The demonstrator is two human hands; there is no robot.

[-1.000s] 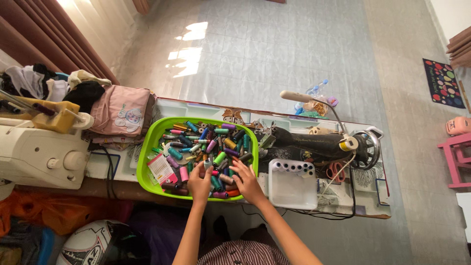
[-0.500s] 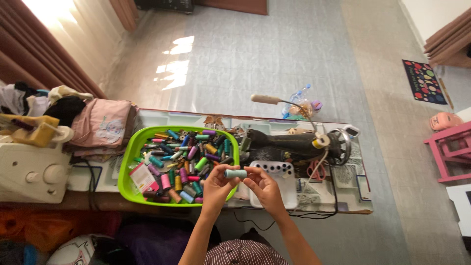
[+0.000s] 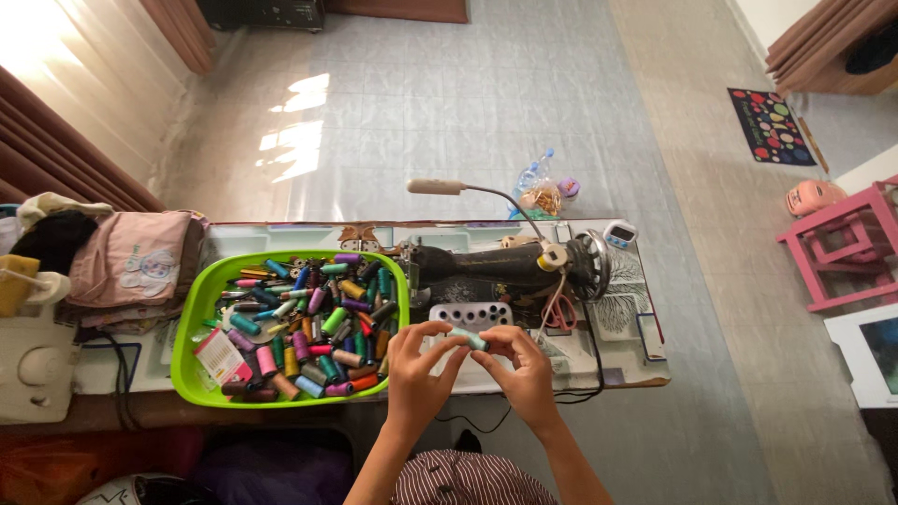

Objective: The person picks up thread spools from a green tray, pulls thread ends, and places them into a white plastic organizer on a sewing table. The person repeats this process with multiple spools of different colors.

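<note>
Here, one pale green spool (image 3: 468, 338) sits sideways between two hands, just over the white rack (image 3: 470, 316). The left hand (image 3: 418, 368) pinches one end, and the right hand (image 3: 520, 367) pinches the other, fingers curled. One green tray (image 3: 190, 327) beside them is full of many spools, too many to count. One black sewing machine (image 3: 505, 264) stands behind on the table (image 3: 645, 367). The floor (image 3: 449, 122) is grey tile.

Bare forearms, two hands (image 3: 468, 369), striped garment (maroon and white)
</note>
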